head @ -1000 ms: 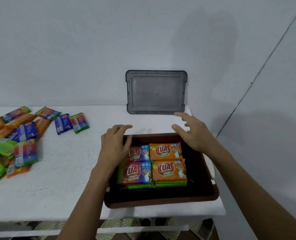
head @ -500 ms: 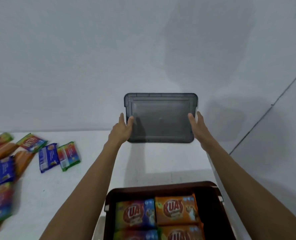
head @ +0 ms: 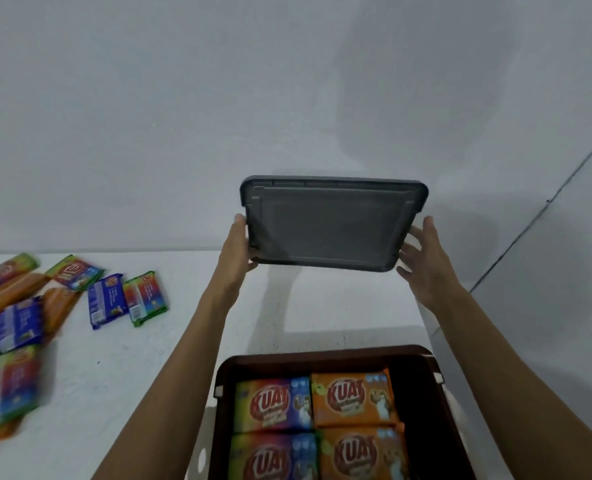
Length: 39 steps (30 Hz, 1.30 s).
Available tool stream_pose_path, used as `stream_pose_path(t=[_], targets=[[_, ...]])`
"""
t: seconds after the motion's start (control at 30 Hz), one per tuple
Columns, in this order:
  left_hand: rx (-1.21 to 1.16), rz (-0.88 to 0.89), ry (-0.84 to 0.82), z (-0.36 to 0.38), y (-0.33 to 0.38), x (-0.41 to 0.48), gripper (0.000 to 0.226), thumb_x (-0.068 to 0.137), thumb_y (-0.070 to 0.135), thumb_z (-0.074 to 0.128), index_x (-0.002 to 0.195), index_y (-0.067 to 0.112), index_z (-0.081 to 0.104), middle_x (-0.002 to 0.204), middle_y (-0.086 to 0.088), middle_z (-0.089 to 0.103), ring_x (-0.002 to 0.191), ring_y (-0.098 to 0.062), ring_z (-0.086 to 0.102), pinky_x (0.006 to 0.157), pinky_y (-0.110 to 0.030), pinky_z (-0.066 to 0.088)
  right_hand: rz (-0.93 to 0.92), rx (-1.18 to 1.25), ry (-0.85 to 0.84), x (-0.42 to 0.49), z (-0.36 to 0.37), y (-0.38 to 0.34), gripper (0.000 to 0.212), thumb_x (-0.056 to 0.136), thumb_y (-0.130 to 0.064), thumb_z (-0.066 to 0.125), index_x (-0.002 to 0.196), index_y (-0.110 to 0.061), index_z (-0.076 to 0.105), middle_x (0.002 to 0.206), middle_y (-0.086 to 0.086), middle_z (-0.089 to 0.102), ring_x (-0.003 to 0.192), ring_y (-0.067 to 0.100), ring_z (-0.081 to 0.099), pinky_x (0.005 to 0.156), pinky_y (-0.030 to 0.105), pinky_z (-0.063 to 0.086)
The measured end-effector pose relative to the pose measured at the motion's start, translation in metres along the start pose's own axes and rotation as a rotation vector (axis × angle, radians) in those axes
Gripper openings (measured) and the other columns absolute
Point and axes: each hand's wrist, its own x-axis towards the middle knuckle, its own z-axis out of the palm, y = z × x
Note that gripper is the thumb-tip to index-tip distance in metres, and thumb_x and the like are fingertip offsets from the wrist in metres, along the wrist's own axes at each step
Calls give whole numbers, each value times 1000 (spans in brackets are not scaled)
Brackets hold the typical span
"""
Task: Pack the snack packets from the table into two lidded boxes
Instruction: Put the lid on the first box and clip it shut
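A dark grey lid (head: 329, 226) hangs tilted in the air above the table's far edge. My left hand (head: 237, 252) grips its left edge and my right hand (head: 422, 261) holds its right edge. Below, at the table's front, stands an open brown box (head: 322, 356) with several orange and rainbow snack packets (head: 317, 400) stacked inside. A loose pile of snack packets (head: 17, 327) lies on the left of the white table (head: 132, 368), with a blue packet (head: 106, 301) and a green one (head: 145, 298) closest to the middle.
A grey wall rises right behind the table. The table's right edge runs just past the box, with floor beyond it. Only one box is in view.
Both hands left the box, reached to the lid leaning against the wall, took it by its sides and lifted it off the table, tilting it toward me.
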Motion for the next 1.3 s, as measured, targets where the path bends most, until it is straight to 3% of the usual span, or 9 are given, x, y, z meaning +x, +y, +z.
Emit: stream_pose_path(t=[0.23,0.37,0.5,0.63,0.73,0.8,0.9,1.17,1.3], targets=[[-168,-4,89,-23,-6,-91,57,99,59,23,128,21,54,121,-9,61,110,-26,63,100,-40,48,63,149,-183,-81,-34,-6,79,93,-69,23,138,-11,49,146,10,48,142,19,35,120,37,18],[-261,-9,120,-37,-12,-141,21,99,21,49,103,9,66,104,-11,69,99,-30,67,88,-35,53,84,164,-229,-130,-54,-7,85,95,-66,24,145,1,34,150,9,41,141,18,36,119,35,23],[-158,59,71,-44,-23,-185,20,90,8,62,109,10,66,108,-4,72,95,-18,67,76,-28,56,74,14,-283,-181,-58,2,53,98,-50,36,100,-9,69,100,7,75,90,15,71,79,28,52],[-29,152,71,-48,-37,-216,33,91,6,62,122,17,60,121,7,65,105,-4,64,72,-20,56,-69,-124,-350,-211,-71,18,28,94,-13,49,111,-12,71,109,1,73,95,12,70,78,27,53],[166,232,41,-54,-56,-232,42,90,18,67,128,31,56,124,15,61,107,1,62,77,-20,55,-154,-320,-265,-220,-80,35,47,88,3,51,131,-14,58,136,-11,54,112,-3,58,88,15,48],[351,261,52,-59,-71,-237,45,85,39,64,129,37,55,139,12,52,122,-6,53,95,-30,47,-173,-532,-270,-224,-83,51,57,87,0,56,143,-12,45,155,-9,29,138,8,36,106,23,36],[438,241,24,-61,-86,-244,55,80,58,54,132,39,53,145,11,45,131,-10,44,108,-44,40,-263,-851,-246,-231,-80,76,61,97,-6,50,151,-21,27,159,-14,7,141,-1,11,107,16,20],[297,81,-53,-77,-89,-246,72,76,61,62,142,47,37,142,9,48,114,-14,58,81,-26,55,-319,-1067,-197,-240,-73,95,55,103,-26,38,153,-25,16,160,-12,-5,149,9,-4,121,32,4],[160,-72,-26,-71,-89,-252,62,87,38,63,143,37,37,119,-2,61,96,-10,65,65,-20,55,-240,-1012,-124,-249,-75,103,50,103,-31,35,151,-35,20,163,-3,-6,150,16,-2,121,40,8]])
